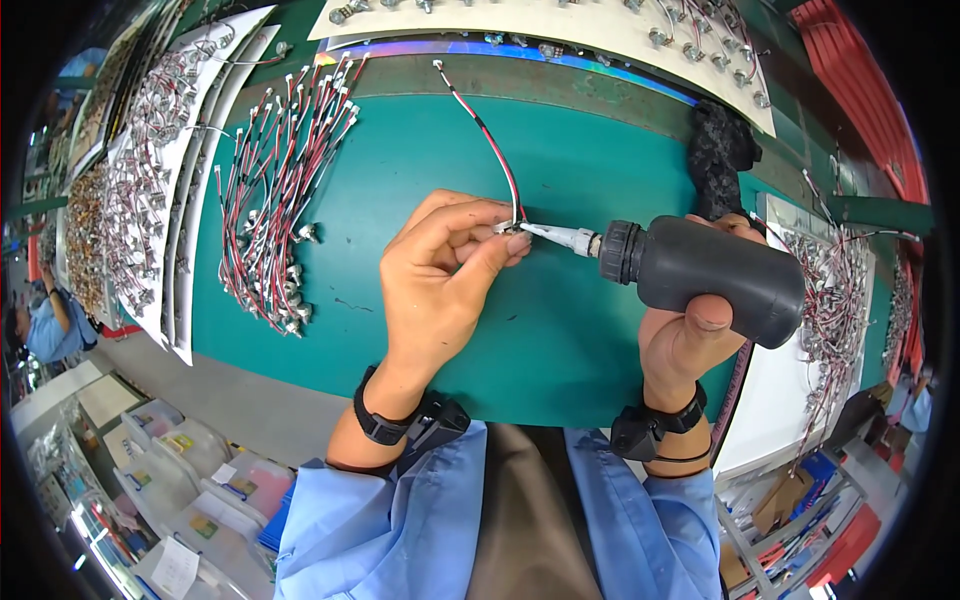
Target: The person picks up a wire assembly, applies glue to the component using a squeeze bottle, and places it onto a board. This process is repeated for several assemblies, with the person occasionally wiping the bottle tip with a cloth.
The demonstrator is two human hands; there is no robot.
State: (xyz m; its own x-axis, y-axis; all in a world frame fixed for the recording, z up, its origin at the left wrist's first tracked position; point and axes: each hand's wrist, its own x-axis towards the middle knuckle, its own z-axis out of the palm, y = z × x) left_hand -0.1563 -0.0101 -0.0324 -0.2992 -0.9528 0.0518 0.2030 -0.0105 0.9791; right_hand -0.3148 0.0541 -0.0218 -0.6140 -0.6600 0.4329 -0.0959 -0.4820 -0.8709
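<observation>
Between the fingertips of my left hand (440, 265) is the small metal part at the near end of a wired component. Its red, black and white wires (487, 135) run away from me across the green mat, ending in a small white connector (438, 65). My right hand (690, 335) is wrapped round a black squeeze bottle (720, 270) lying nearly sideways. The bottle's pale tapered nozzle (560, 235) points left, and its tip is at the metal part, touching or almost touching it. My fingers partly hide that part.
A bundle of similar wired components (285, 200) lies on the green mat (400, 140) at left. White boards (195, 190) with many such pieces stand further left; another board (560, 20) is at the back. A black crumpled cloth (718, 150) sits at the back right, beside more wires (825, 310).
</observation>
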